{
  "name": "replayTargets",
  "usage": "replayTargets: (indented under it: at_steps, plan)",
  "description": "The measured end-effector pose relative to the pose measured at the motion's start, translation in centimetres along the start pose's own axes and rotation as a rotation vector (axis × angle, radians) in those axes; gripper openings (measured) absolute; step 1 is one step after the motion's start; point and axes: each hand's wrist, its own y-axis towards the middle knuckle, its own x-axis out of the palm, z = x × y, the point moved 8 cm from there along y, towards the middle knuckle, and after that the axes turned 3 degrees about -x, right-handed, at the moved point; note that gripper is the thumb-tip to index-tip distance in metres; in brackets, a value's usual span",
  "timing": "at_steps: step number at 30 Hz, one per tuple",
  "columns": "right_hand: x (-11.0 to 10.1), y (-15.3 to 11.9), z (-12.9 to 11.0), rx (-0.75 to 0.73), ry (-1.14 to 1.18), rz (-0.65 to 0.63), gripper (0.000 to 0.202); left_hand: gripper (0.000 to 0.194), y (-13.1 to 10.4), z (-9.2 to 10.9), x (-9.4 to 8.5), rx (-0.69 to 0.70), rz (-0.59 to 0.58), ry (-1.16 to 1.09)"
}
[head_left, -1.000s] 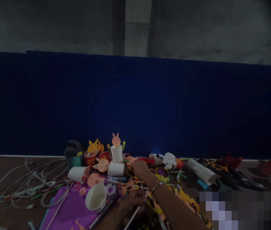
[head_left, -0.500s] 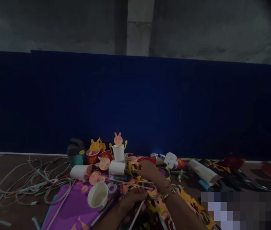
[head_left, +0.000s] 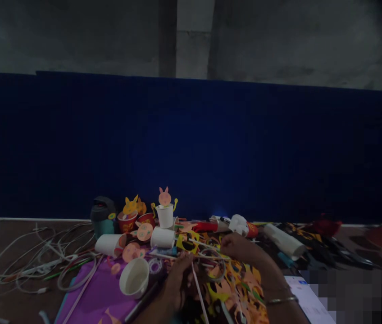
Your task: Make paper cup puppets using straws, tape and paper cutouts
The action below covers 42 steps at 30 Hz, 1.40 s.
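My left hand is low in the middle of the view, its fingers closed on the upper end of a thin white stick that slants down toward me. My right hand reaches in from the right, wearing a bracelet at the wrist. Its fingers are curled over the craft scraps, and whatever they hold is hidden. Pale sticks and a clear ring-shaped roll lie between the hands. Yellow and orange paper cut-outs spread below the right hand. An open white paper cup stands left of the left hand.
Purple sheets lie at the left, beside tangled white cable. Behind stand a teal bottle, red cups and a white cup figure with a pink rabbit head. A white roll lies right. A blue panel backs the table.
My right hand has moved right and slightly down, away from the left. My left hand has shifted a little left and up with the white stick. The view has turned slightly.
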Motion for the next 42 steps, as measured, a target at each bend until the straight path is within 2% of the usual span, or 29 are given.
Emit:
replayTargets:
  at_steps: [5, 8, 10, 13, 19, 23, 28, 32, 39, 42]
  plan:
    - [1.5, -1.6, -1.0, -0.038, -0.028, -0.204, 0.012, 0.03, 0.2, -0.1, 0.0, 0.033, -0.003, -0.024]
    - [2.5, -1.5, -1.0, -0.038, -0.066, -0.256, 0.012, 0.027, 0.3, -0.1, 0.0, 0.052, -0.031, -0.018]
    - [3.1, -0.6, -1.1, -0.053, -0.093, -0.229, 0.022, 0.028, 0.3, -0.2, 0.0, 0.057, -0.048, -0.002]
    - [3.8, 2.0, -2.0, -0.079, -0.175, -0.106, 0.04, 0.028, 0.3, -0.7, 0.1, 0.031, -0.083, 0.037]
    - [6.8, 7.1, -3.8, -0.074, -0.491, 0.079, 0.022, 0.031, 0.8, -1.9, 0.6, -0.057, -0.236, 0.137]
    - [8.2, 8.4, -3.6, -0.027, -0.638, 0.076, 0.024, 0.034, 1.3, -1.7, 0.5, -0.062, -0.288, 0.174]
    - [8.3, 8.5, -3.8, -0.047, -0.683, 0.062, 0.022, 0.034, 1.4, -1.0, 0.8, -0.085, -0.352, 0.193]
    - [8.2, 7.7, -4.7, -0.143, -0.625, 0.043, 0.022, 0.03, 0.3, -1.3, 1.4, -0.148, -0.446, 0.218]
    - [10.8, 5.3, -6.2, -0.31, -0.516, -0.065, 0.024, 0.025, -2.6, -3.3, 2.3, -0.365, -0.612, 0.239]
    - [11.1, 5.2, -6.2, -0.322, -0.51, -0.074, 0.024, 0.023, -2.8, -3.2, 2.4, -0.363, -0.625, 0.213]
